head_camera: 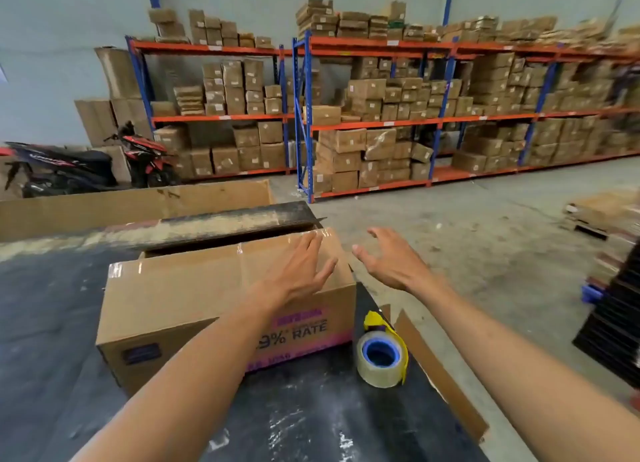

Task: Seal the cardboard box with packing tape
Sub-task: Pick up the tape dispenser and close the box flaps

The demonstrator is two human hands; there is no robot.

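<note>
A brown cardboard box [180, 288] with pink print on its near side lies on a dark table [52, 305]. Its top flaps are closed and clear tape shines along the top and at the corners. My left hand [301, 271] rests flat on the box's right top end, fingers spread. Just past the box's right edge, my right hand [388, 259] hovers open and holds nothing. A roll of clear packing tape [381, 361] with a blue core sits in a yellow dispenser on the table, to the right of the box.
A large open carton [138, 205] stands behind the table. Flat cardboard [440, 375] leans at the table's right edge. Shelving racks [381, 115] full of boxes line the back wall, a parked scooter [86, 167] stands at left, and black crates [616, 323] at right.
</note>
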